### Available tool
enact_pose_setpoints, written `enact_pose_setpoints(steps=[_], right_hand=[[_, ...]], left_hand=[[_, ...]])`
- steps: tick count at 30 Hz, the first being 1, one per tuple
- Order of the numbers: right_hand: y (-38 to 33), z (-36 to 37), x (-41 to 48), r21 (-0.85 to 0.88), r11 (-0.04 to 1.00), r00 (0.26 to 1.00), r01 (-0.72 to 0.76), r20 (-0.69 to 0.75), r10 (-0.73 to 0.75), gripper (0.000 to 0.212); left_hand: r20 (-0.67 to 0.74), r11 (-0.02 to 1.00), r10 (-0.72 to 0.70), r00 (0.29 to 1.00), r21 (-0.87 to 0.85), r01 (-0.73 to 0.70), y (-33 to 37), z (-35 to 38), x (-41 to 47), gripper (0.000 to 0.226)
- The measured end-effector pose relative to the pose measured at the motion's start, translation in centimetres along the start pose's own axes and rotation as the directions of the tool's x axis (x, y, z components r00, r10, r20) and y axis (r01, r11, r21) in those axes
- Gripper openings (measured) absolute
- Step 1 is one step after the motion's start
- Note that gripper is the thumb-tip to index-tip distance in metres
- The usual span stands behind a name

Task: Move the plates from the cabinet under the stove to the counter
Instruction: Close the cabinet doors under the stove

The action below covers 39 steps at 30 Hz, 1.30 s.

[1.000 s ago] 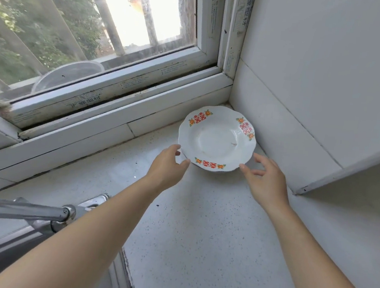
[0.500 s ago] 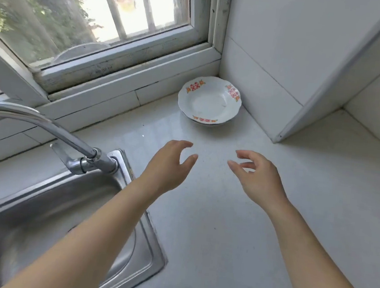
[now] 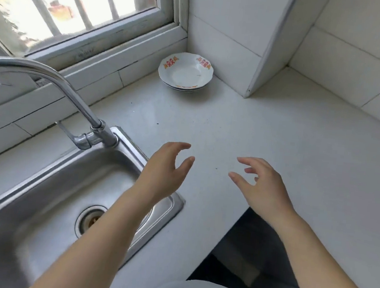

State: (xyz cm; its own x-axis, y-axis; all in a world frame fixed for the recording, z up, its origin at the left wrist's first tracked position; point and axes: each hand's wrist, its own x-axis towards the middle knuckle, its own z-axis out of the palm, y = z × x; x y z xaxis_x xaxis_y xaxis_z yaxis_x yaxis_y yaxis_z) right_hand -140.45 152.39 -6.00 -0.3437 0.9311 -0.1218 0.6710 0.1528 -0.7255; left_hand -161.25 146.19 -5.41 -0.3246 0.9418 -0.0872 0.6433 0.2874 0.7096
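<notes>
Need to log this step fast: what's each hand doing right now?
Left hand: open, fingers relaxed, holding nothing.
Right hand: open, holding nothing, apart from the plates.

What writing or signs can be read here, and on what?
"囍": seemingly, in red, twice on the rim of the top plate.
Faint print on the window frame: too blurred to read.

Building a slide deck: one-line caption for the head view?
Left hand and right hand hover open over the counter, stacked patterned plates resting in the corner below the window.
</notes>
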Motion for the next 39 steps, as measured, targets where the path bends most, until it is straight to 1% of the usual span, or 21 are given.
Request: enact_pose_setpoints(steps=[4, 7, 11, 14, 18, 21, 25, 30, 33, 39], right_hand=[[-0.7, 1.5, -6.5, -0.036, 0.999, 0.999, -0.028, -0.035, 0.027, 0.041], [-0.6, 2.3, -11.1, -0.033, 0.997, 0.991, -0.074, -0.116, 0.069, 0.040], [0.1, 2.4, -17.1, -0.045, 0.988, 0.967, -0.146, -0.217, 0.133, 0.038], [1.2, 1.4, -21.2, -0.038, 0.972, 0.930, -0.233, -0.302, 0.211, 0.034], [3.3, 0.2, -26.2, -0.010, 0.936, 0.860, -0.352, -0.398, 0.320, 0.034], [5.1, -0.3, -29.7, 0.032, 0.903, 0.791, -0.428, -0.470, 0.391, 0.034], [7.9, -0.5, -34.0, 0.097, 0.849, 0.690, -0.519, -0.539, 0.483, 0.035], [11.6, -0.4, -38.6, 0.146, 0.779, 0.583, -0.610, -0.584, 0.565, 0.037], [14.1, 0.2, -40.7, 0.166, 0.751, 0.563, -0.639, -0.564, 0.604, 0.040], [19.0, 1.5, -43.1, 0.206, 0.729, 0.577, -0.653, -0.488, 0.655, 0.044]], left_hand=[[0.041, 0.996, 0.080, 0.996, -0.052, -0.078, -1.0, -0.4, -4.2, 0.035], [0.119, 0.987, 0.143, 0.983, -0.086, -0.133, -1.3, 0.4, -7.4, 0.035], [0.237, 0.972, 0.220, 0.946, -0.132, -0.193, -1.1, 2.1, -11.4, 0.035], [0.321, 0.956, 0.282, 0.904, -0.168, -0.239, 0.0, 3.8, -13.6, 0.033], [0.412, 0.925, 0.378, 0.829, -0.207, -0.318, 2.3, 6.3, -15.5, 0.031], [0.474, 0.898, 0.440, 0.763, -0.214, -0.385, 4.6, 8.5, -16.9, 0.032], [0.568, 0.846, 0.510, 0.646, -0.193, -0.498, 7.7, 11.9, -19.2, 0.034], [0.669, 0.759, 0.549, 0.502, -0.146, -0.635, 10.6, 16.2, -22.6, 0.034], [0.722, 0.714, 0.532, 0.441, -0.103, -0.692, 11.6, 18.7, -24.6, 0.035], [0.816, 0.642, 0.445, 0.369, -0.003, -0.767, 12.1, 23.5, -28.3, 0.034]])
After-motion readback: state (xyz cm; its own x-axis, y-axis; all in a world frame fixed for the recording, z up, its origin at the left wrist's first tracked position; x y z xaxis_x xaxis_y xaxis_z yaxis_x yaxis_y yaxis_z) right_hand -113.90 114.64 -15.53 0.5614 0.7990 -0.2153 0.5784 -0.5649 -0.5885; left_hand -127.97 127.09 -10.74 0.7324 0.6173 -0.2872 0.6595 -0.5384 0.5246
